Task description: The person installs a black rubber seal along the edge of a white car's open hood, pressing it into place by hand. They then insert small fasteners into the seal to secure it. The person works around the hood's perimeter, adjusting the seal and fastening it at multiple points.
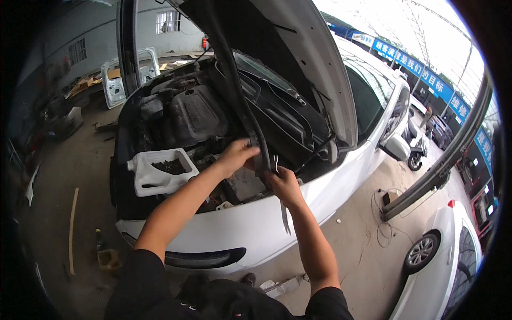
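Black strip point(238, 96), long, curved, smooth-looking, running down beside the raised bonnet point(314, 58) to the engine bay point(194, 114). Left hand point(239, 158): fingers closed on the strip's lower end. Right hand point(286, 186): just beside, curled round a slim grey forked tool point(286, 216). Both forearms extended forward. Cut-open white plastic jug point(152, 186) near the left forearm; white car point(266, 224); grey workshop floor point(346, 256).

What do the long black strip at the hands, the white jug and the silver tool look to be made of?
Black strip: probably rubber or soft plastic, dull, smoothly bent.
White jug: likely plastic, satin, judging by its moulded shape.
Silver tool: probably metal, smooth, judging by its pale sheen.
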The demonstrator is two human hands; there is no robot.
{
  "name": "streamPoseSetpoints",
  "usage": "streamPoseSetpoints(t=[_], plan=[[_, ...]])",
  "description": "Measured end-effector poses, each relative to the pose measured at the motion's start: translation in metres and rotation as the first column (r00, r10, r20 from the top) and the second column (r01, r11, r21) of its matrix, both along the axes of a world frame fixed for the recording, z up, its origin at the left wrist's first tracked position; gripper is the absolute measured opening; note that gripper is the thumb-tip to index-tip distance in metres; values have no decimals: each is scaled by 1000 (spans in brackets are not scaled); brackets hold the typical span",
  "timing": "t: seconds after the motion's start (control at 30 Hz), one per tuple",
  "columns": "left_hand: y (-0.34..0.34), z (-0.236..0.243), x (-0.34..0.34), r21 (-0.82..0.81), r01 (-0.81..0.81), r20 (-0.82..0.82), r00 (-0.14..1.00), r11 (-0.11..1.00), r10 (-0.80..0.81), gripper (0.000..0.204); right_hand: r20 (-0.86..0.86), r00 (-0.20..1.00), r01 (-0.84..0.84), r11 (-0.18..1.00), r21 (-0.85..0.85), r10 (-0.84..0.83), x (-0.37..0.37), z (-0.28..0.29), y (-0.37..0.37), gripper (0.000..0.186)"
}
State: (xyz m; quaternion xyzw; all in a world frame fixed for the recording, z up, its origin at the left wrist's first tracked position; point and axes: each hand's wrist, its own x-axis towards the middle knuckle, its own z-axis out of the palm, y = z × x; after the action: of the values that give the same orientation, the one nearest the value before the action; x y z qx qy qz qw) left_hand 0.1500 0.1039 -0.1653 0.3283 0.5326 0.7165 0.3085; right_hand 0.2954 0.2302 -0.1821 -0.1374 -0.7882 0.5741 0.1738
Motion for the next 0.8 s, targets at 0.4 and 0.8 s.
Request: streamPoseSetpoints(t=[0.4,0.8], plan=[[-20,-5,2,-231,-76,-222,975,970,23,16,-11,996,37,286,958,-92,11,28,-16,24],[-19,-2,8,-218,-93,-226,973,971,43,15,104,993,-101,-56,993,59,13,49,-3,10]])
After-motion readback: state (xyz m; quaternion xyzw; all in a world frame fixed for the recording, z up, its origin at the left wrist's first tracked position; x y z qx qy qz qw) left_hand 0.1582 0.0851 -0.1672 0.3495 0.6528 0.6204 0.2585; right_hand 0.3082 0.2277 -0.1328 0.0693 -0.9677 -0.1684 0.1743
